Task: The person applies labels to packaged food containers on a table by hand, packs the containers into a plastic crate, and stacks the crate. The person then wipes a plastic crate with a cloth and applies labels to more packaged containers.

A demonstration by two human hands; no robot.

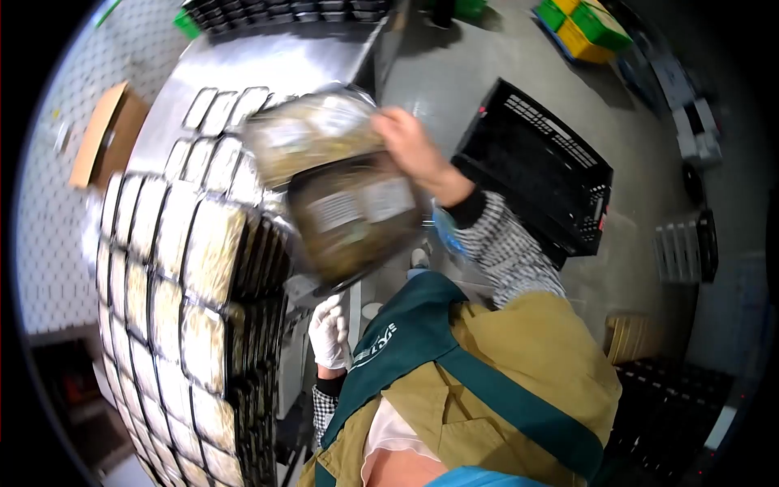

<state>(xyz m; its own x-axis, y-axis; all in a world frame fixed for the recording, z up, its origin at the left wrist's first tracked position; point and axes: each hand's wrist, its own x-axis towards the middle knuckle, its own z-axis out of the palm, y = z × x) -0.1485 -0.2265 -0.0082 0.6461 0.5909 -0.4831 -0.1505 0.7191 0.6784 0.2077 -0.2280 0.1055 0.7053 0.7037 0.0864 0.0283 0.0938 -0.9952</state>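
Two film-wrapped black food trays point(353, 215) with white labels hang side by side over the left part of the view, tilted and a little blurred. My bare right hand point(414, 154) is closed on the edge of the trays at their upper right. Below their lower corner is my left hand point(328, 334) in a white glove, its fingers loosely bent and apart, with nothing visible in them. Tall stacks of similar packed trays point(170, 308) rise at the left, close to the held ones. The contents look pale and yellowish; the labels cannot be read.
A steel table point(268, 61) carries several wrapped packs point(215, 109) and stacked black trays point(284, 12) at its far end. On the floor at the right lies a large black crate point(535, 166). A cardboard box point(109, 134) is at the left; green and yellow crates point(584, 32) stand far back.
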